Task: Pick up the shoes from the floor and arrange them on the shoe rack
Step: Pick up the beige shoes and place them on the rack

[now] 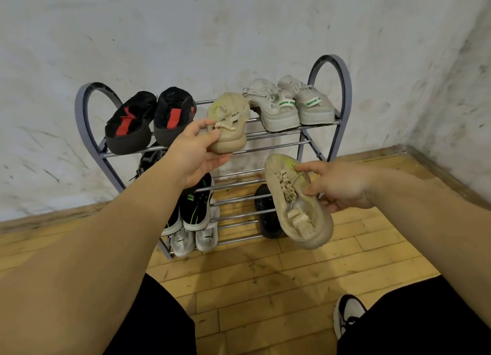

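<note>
- My right hand (342,187) grips a soft, light beige shoe (297,203) by its laces, hanging before the rack's lower rails.
- My left hand (196,155) clamps its mate (229,123) at the heel, over the shoe rack's (342,88) top front rail.

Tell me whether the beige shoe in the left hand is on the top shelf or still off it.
Touching the shelf, not released: the beige shoe meets the top bars while the left hand grips its heel.
</note>
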The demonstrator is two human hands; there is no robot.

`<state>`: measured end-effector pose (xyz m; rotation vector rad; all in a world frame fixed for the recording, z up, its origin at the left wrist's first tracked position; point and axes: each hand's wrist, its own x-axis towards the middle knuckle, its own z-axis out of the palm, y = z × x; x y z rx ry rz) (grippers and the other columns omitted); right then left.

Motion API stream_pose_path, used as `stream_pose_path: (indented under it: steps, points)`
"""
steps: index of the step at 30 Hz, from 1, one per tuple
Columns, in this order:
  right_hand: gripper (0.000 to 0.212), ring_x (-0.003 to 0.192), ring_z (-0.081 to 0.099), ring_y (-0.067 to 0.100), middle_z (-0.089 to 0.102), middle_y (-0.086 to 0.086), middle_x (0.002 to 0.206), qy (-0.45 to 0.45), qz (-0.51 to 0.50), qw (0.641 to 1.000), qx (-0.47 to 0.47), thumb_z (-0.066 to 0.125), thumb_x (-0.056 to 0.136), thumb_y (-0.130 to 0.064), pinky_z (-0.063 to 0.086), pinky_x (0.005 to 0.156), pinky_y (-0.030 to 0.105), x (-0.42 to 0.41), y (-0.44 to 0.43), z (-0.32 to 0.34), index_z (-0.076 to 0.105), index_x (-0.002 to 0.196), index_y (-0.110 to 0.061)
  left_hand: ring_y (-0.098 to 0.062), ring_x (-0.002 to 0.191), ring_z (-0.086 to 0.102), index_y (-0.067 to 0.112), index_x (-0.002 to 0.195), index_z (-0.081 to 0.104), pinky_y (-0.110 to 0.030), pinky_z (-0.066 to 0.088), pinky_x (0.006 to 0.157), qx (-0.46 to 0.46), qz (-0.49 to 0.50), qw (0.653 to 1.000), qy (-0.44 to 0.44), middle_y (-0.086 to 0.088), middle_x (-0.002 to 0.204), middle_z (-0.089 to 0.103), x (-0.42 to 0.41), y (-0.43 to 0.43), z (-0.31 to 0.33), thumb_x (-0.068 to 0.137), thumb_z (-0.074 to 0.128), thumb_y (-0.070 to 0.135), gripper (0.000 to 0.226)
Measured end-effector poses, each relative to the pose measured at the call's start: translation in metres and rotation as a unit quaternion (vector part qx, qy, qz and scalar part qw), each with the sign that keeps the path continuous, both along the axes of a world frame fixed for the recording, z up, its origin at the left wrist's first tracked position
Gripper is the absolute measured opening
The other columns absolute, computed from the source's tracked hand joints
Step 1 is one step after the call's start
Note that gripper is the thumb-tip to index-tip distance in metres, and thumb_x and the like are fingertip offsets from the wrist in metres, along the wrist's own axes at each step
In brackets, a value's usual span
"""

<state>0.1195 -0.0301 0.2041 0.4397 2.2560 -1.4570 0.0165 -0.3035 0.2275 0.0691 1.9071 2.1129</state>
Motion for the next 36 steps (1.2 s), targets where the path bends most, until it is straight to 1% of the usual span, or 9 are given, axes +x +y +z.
stream_pose_path:
  steps: [4,9,15,18,23,27,30,34,36]
  points:
    - [0.062,0.084,0.059,0.025,0.069,0.015,0.124,0.001,0.006,1.000,0.006,0.066,0.098,-0.011,0.055,0.074,0.037,0.000,0.004,-0.002,0.047,0.146,-0.045,-0.028,0.092,0.076,0.023,0.125,0.060,-0.037,0.063,0.079,-0.005,-0.059,0.998,0.035,-0.010,0.125,0.068,0.026,-0.013,0.024,0.105,0.056,0.014,0.022]
    - [0.062,0.074,0.061,0.019,0.071,0.007,0.110,0.005,0.018,1.000,0.007,0.065,0.098,-0.009,0.054,0.059,0.029,0.007,0.012,0.001,0.047,0.145,-0.045,-0.023,0.084,0.071,0.026,0.115,0.065,-0.033,0.063,0.068,-0.006,-0.117,0.989,0.090,0.000,0.106,0.073,0.064,-0.044,0.053,0.096,0.064,0.018,0.020]
    - [0.060,0.066,0.058,0.019,0.070,0.010,0.112,-0.034,0.063,0.997,0.036,0.063,0.098,-0.008,0.052,0.060,0.029,0.022,0.016,0.004,0.049,0.144,-0.044,-0.022,0.078,0.069,0.028,0.115,0.072,-0.033,0.063,0.062,-0.046,-0.233,0.969,0.068,-0.011,0.105,0.067,0.093,-0.085,0.046,0.063,0.094,0.052,0.061]
    - [0.062,0.071,0.066,0.023,0.069,0.008,0.118,-0.085,0.086,0.991,0.057,0.058,0.099,-0.005,0.054,0.065,0.030,0.028,0.015,-0.001,0.047,0.146,-0.043,-0.027,0.081,0.066,0.027,0.120,0.070,-0.037,0.064,0.067,-0.088,-0.263,0.961,0.019,-0.014,0.112,0.065,0.098,-0.089,0.030,0.069,0.091,0.051,0.060]
    - [0.065,0.105,0.071,0.036,0.059,0.010,0.133,-0.164,0.124,0.971,0.122,0.056,0.099,-0.007,0.059,0.089,0.041,0.030,0.009,-0.022,0.040,0.153,-0.038,-0.029,0.080,0.069,0.019,0.126,0.064,-0.036,0.064,0.068,-0.178,-0.335,0.923,-0.059,-0.014,0.106,0.068,0.100,-0.070,-0.001,0.092,0.072,0.031,0.037]
    - [0.060,0.105,0.070,0.034,0.057,0.015,0.135,-0.189,0.136,0.958,0.169,0.055,0.098,-0.010,0.058,0.095,0.044,0.028,0.003,-0.051,0.040,0.151,-0.035,-0.025,0.079,0.071,0.025,0.125,0.063,-0.034,0.063,0.069,-0.239,-0.333,0.908,-0.086,-0.011,0.101,0.071,0.098,-0.046,-0.034,0.100,0.067,0.025,0.025]
    - [0.056,0.101,0.072,0.034,0.063,0.017,0.122,-0.162,0.099,0.959,0.209,0.048,0.095,-0.010,0.061,0.088,0.052,0.022,0.003,-0.090,0.043,0.149,-0.020,-0.023,0.086,0.071,0.033,0.120,0.061,-0.030,0.060,0.073,-0.317,-0.293,0.901,-0.025,-0.006,0.106,0.069,0.106,-0.022,-0.079,0.102,0.065,0.025,0.021]
    - [0.068,0.111,0.056,0.036,0.040,0.021,0.154,-0.079,0.077,0.973,0.201,0.040,0.104,-0.009,0.060,0.071,0.039,0.011,0.014,-0.107,0.014,0.165,-0.025,-0.018,0.083,0.065,0.035,0.122,0.053,-0.036,0.058,0.077,-0.384,-0.216,0.896,0.058,0.004,0.098,0.066,0.109,0.002,-0.147,0.102,0.062,0.025,0.024]
    - [0.069,0.124,0.049,0.038,0.031,0.020,0.161,-0.044,0.054,0.977,0.200,0.041,0.105,-0.007,0.052,0.083,0.035,0.000,0.023,-0.112,0.011,0.165,-0.022,-0.022,0.089,0.065,0.037,0.126,0.052,-0.039,0.057,0.076,-0.399,-0.152,0.901,0.071,0.002,0.102,0.067,0.103,0.011,-0.172,0.101,0.061,0.029,0.027]
